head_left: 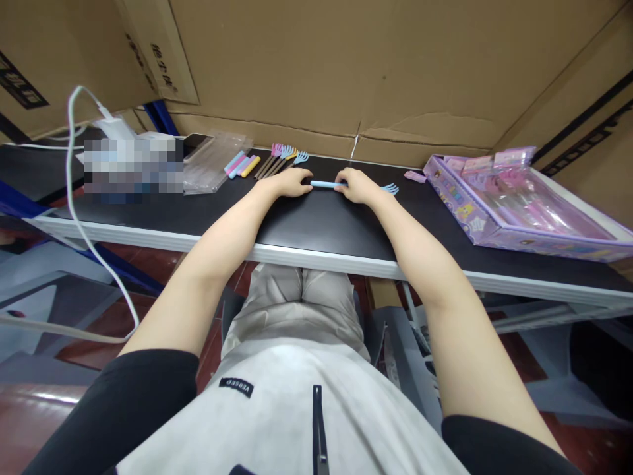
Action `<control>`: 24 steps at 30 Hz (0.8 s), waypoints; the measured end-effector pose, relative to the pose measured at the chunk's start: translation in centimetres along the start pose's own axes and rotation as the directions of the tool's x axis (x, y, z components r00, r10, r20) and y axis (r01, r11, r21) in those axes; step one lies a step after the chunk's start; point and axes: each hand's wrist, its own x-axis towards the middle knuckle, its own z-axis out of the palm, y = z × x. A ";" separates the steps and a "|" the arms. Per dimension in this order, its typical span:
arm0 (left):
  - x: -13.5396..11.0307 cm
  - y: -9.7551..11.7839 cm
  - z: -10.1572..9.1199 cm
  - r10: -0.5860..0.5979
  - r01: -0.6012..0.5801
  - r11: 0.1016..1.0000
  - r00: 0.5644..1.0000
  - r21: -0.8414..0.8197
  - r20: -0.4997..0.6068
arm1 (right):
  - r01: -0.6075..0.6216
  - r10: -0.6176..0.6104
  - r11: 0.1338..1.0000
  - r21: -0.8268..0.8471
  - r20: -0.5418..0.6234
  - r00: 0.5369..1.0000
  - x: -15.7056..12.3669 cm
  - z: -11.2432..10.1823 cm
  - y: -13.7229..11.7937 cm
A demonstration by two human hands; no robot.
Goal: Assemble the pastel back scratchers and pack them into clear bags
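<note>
Pale blue handle, straight, slim; blue prongs beyond right hand.

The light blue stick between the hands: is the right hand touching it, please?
Touching: the head view shows the right hand pinching the light blue stick.

First: Begin at left end of tabletop.

Second: Noted there, cable, looping down before the front edge; farther right, flat bag; beside its right edge, sticks in a row; just right of those, claw rods in a bundle; behind all, cardboard wall.

First: Proceed to middle.

Second: Recorded between left hand and right hand, tube, crosswise; just right of right hand, claw head.

First: Conclude at right.

Second: Found on tabletop, display box; inside it, packets; just left of its back corner, small packet.
</note>
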 end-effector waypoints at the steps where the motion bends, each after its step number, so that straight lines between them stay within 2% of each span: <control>1: 0.0 0.1 0.0 0.014 -0.014 1.000 1.000 -0.024 -0.020 | 0.013 -0.013 1.000 0.002 -0.007 1.000 0.0 0.0 -0.1; 7: -0.2 1.5 0.2 0.082 -0.100 0.988 0.985 -0.117 -0.148 | 0.065 -0.066 0.998 -0.018 -0.052 0.996 -0.6 -0.9 -2.2; 11: 0.0 1.0 -0.3 0.068 -0.099 0.985 0.974 -0.138 -0.217 | 0.089 -0.094 0.994 -0.057 -0.090 0.991 -0.8 -2.1 -3.3; 14: 0.3 -0.2 -0.8 0.029 -0.073 0.985 0.964 -0.157 -0.263 | 0.068 -0.076 0.996 -0.066 -0.118 0.990 -0.9 -3.0 -2.7; 18: 0.3 -1.8 -1.3 -0.073 0.041 0.992 0.959 -0.121 -0.275 | 0.036 -0.043 0.998 -0.053 -0.154 0.987 -1.1 -3.7 -0.9; 24: 0.0 -2.5 -1.5 -0.128 0.118 0.992 0.958 -0.052 -0.257 | 0.023 -0.036 0.997 -0.074 -0.181 0.983 -1.0 -3.3 0.0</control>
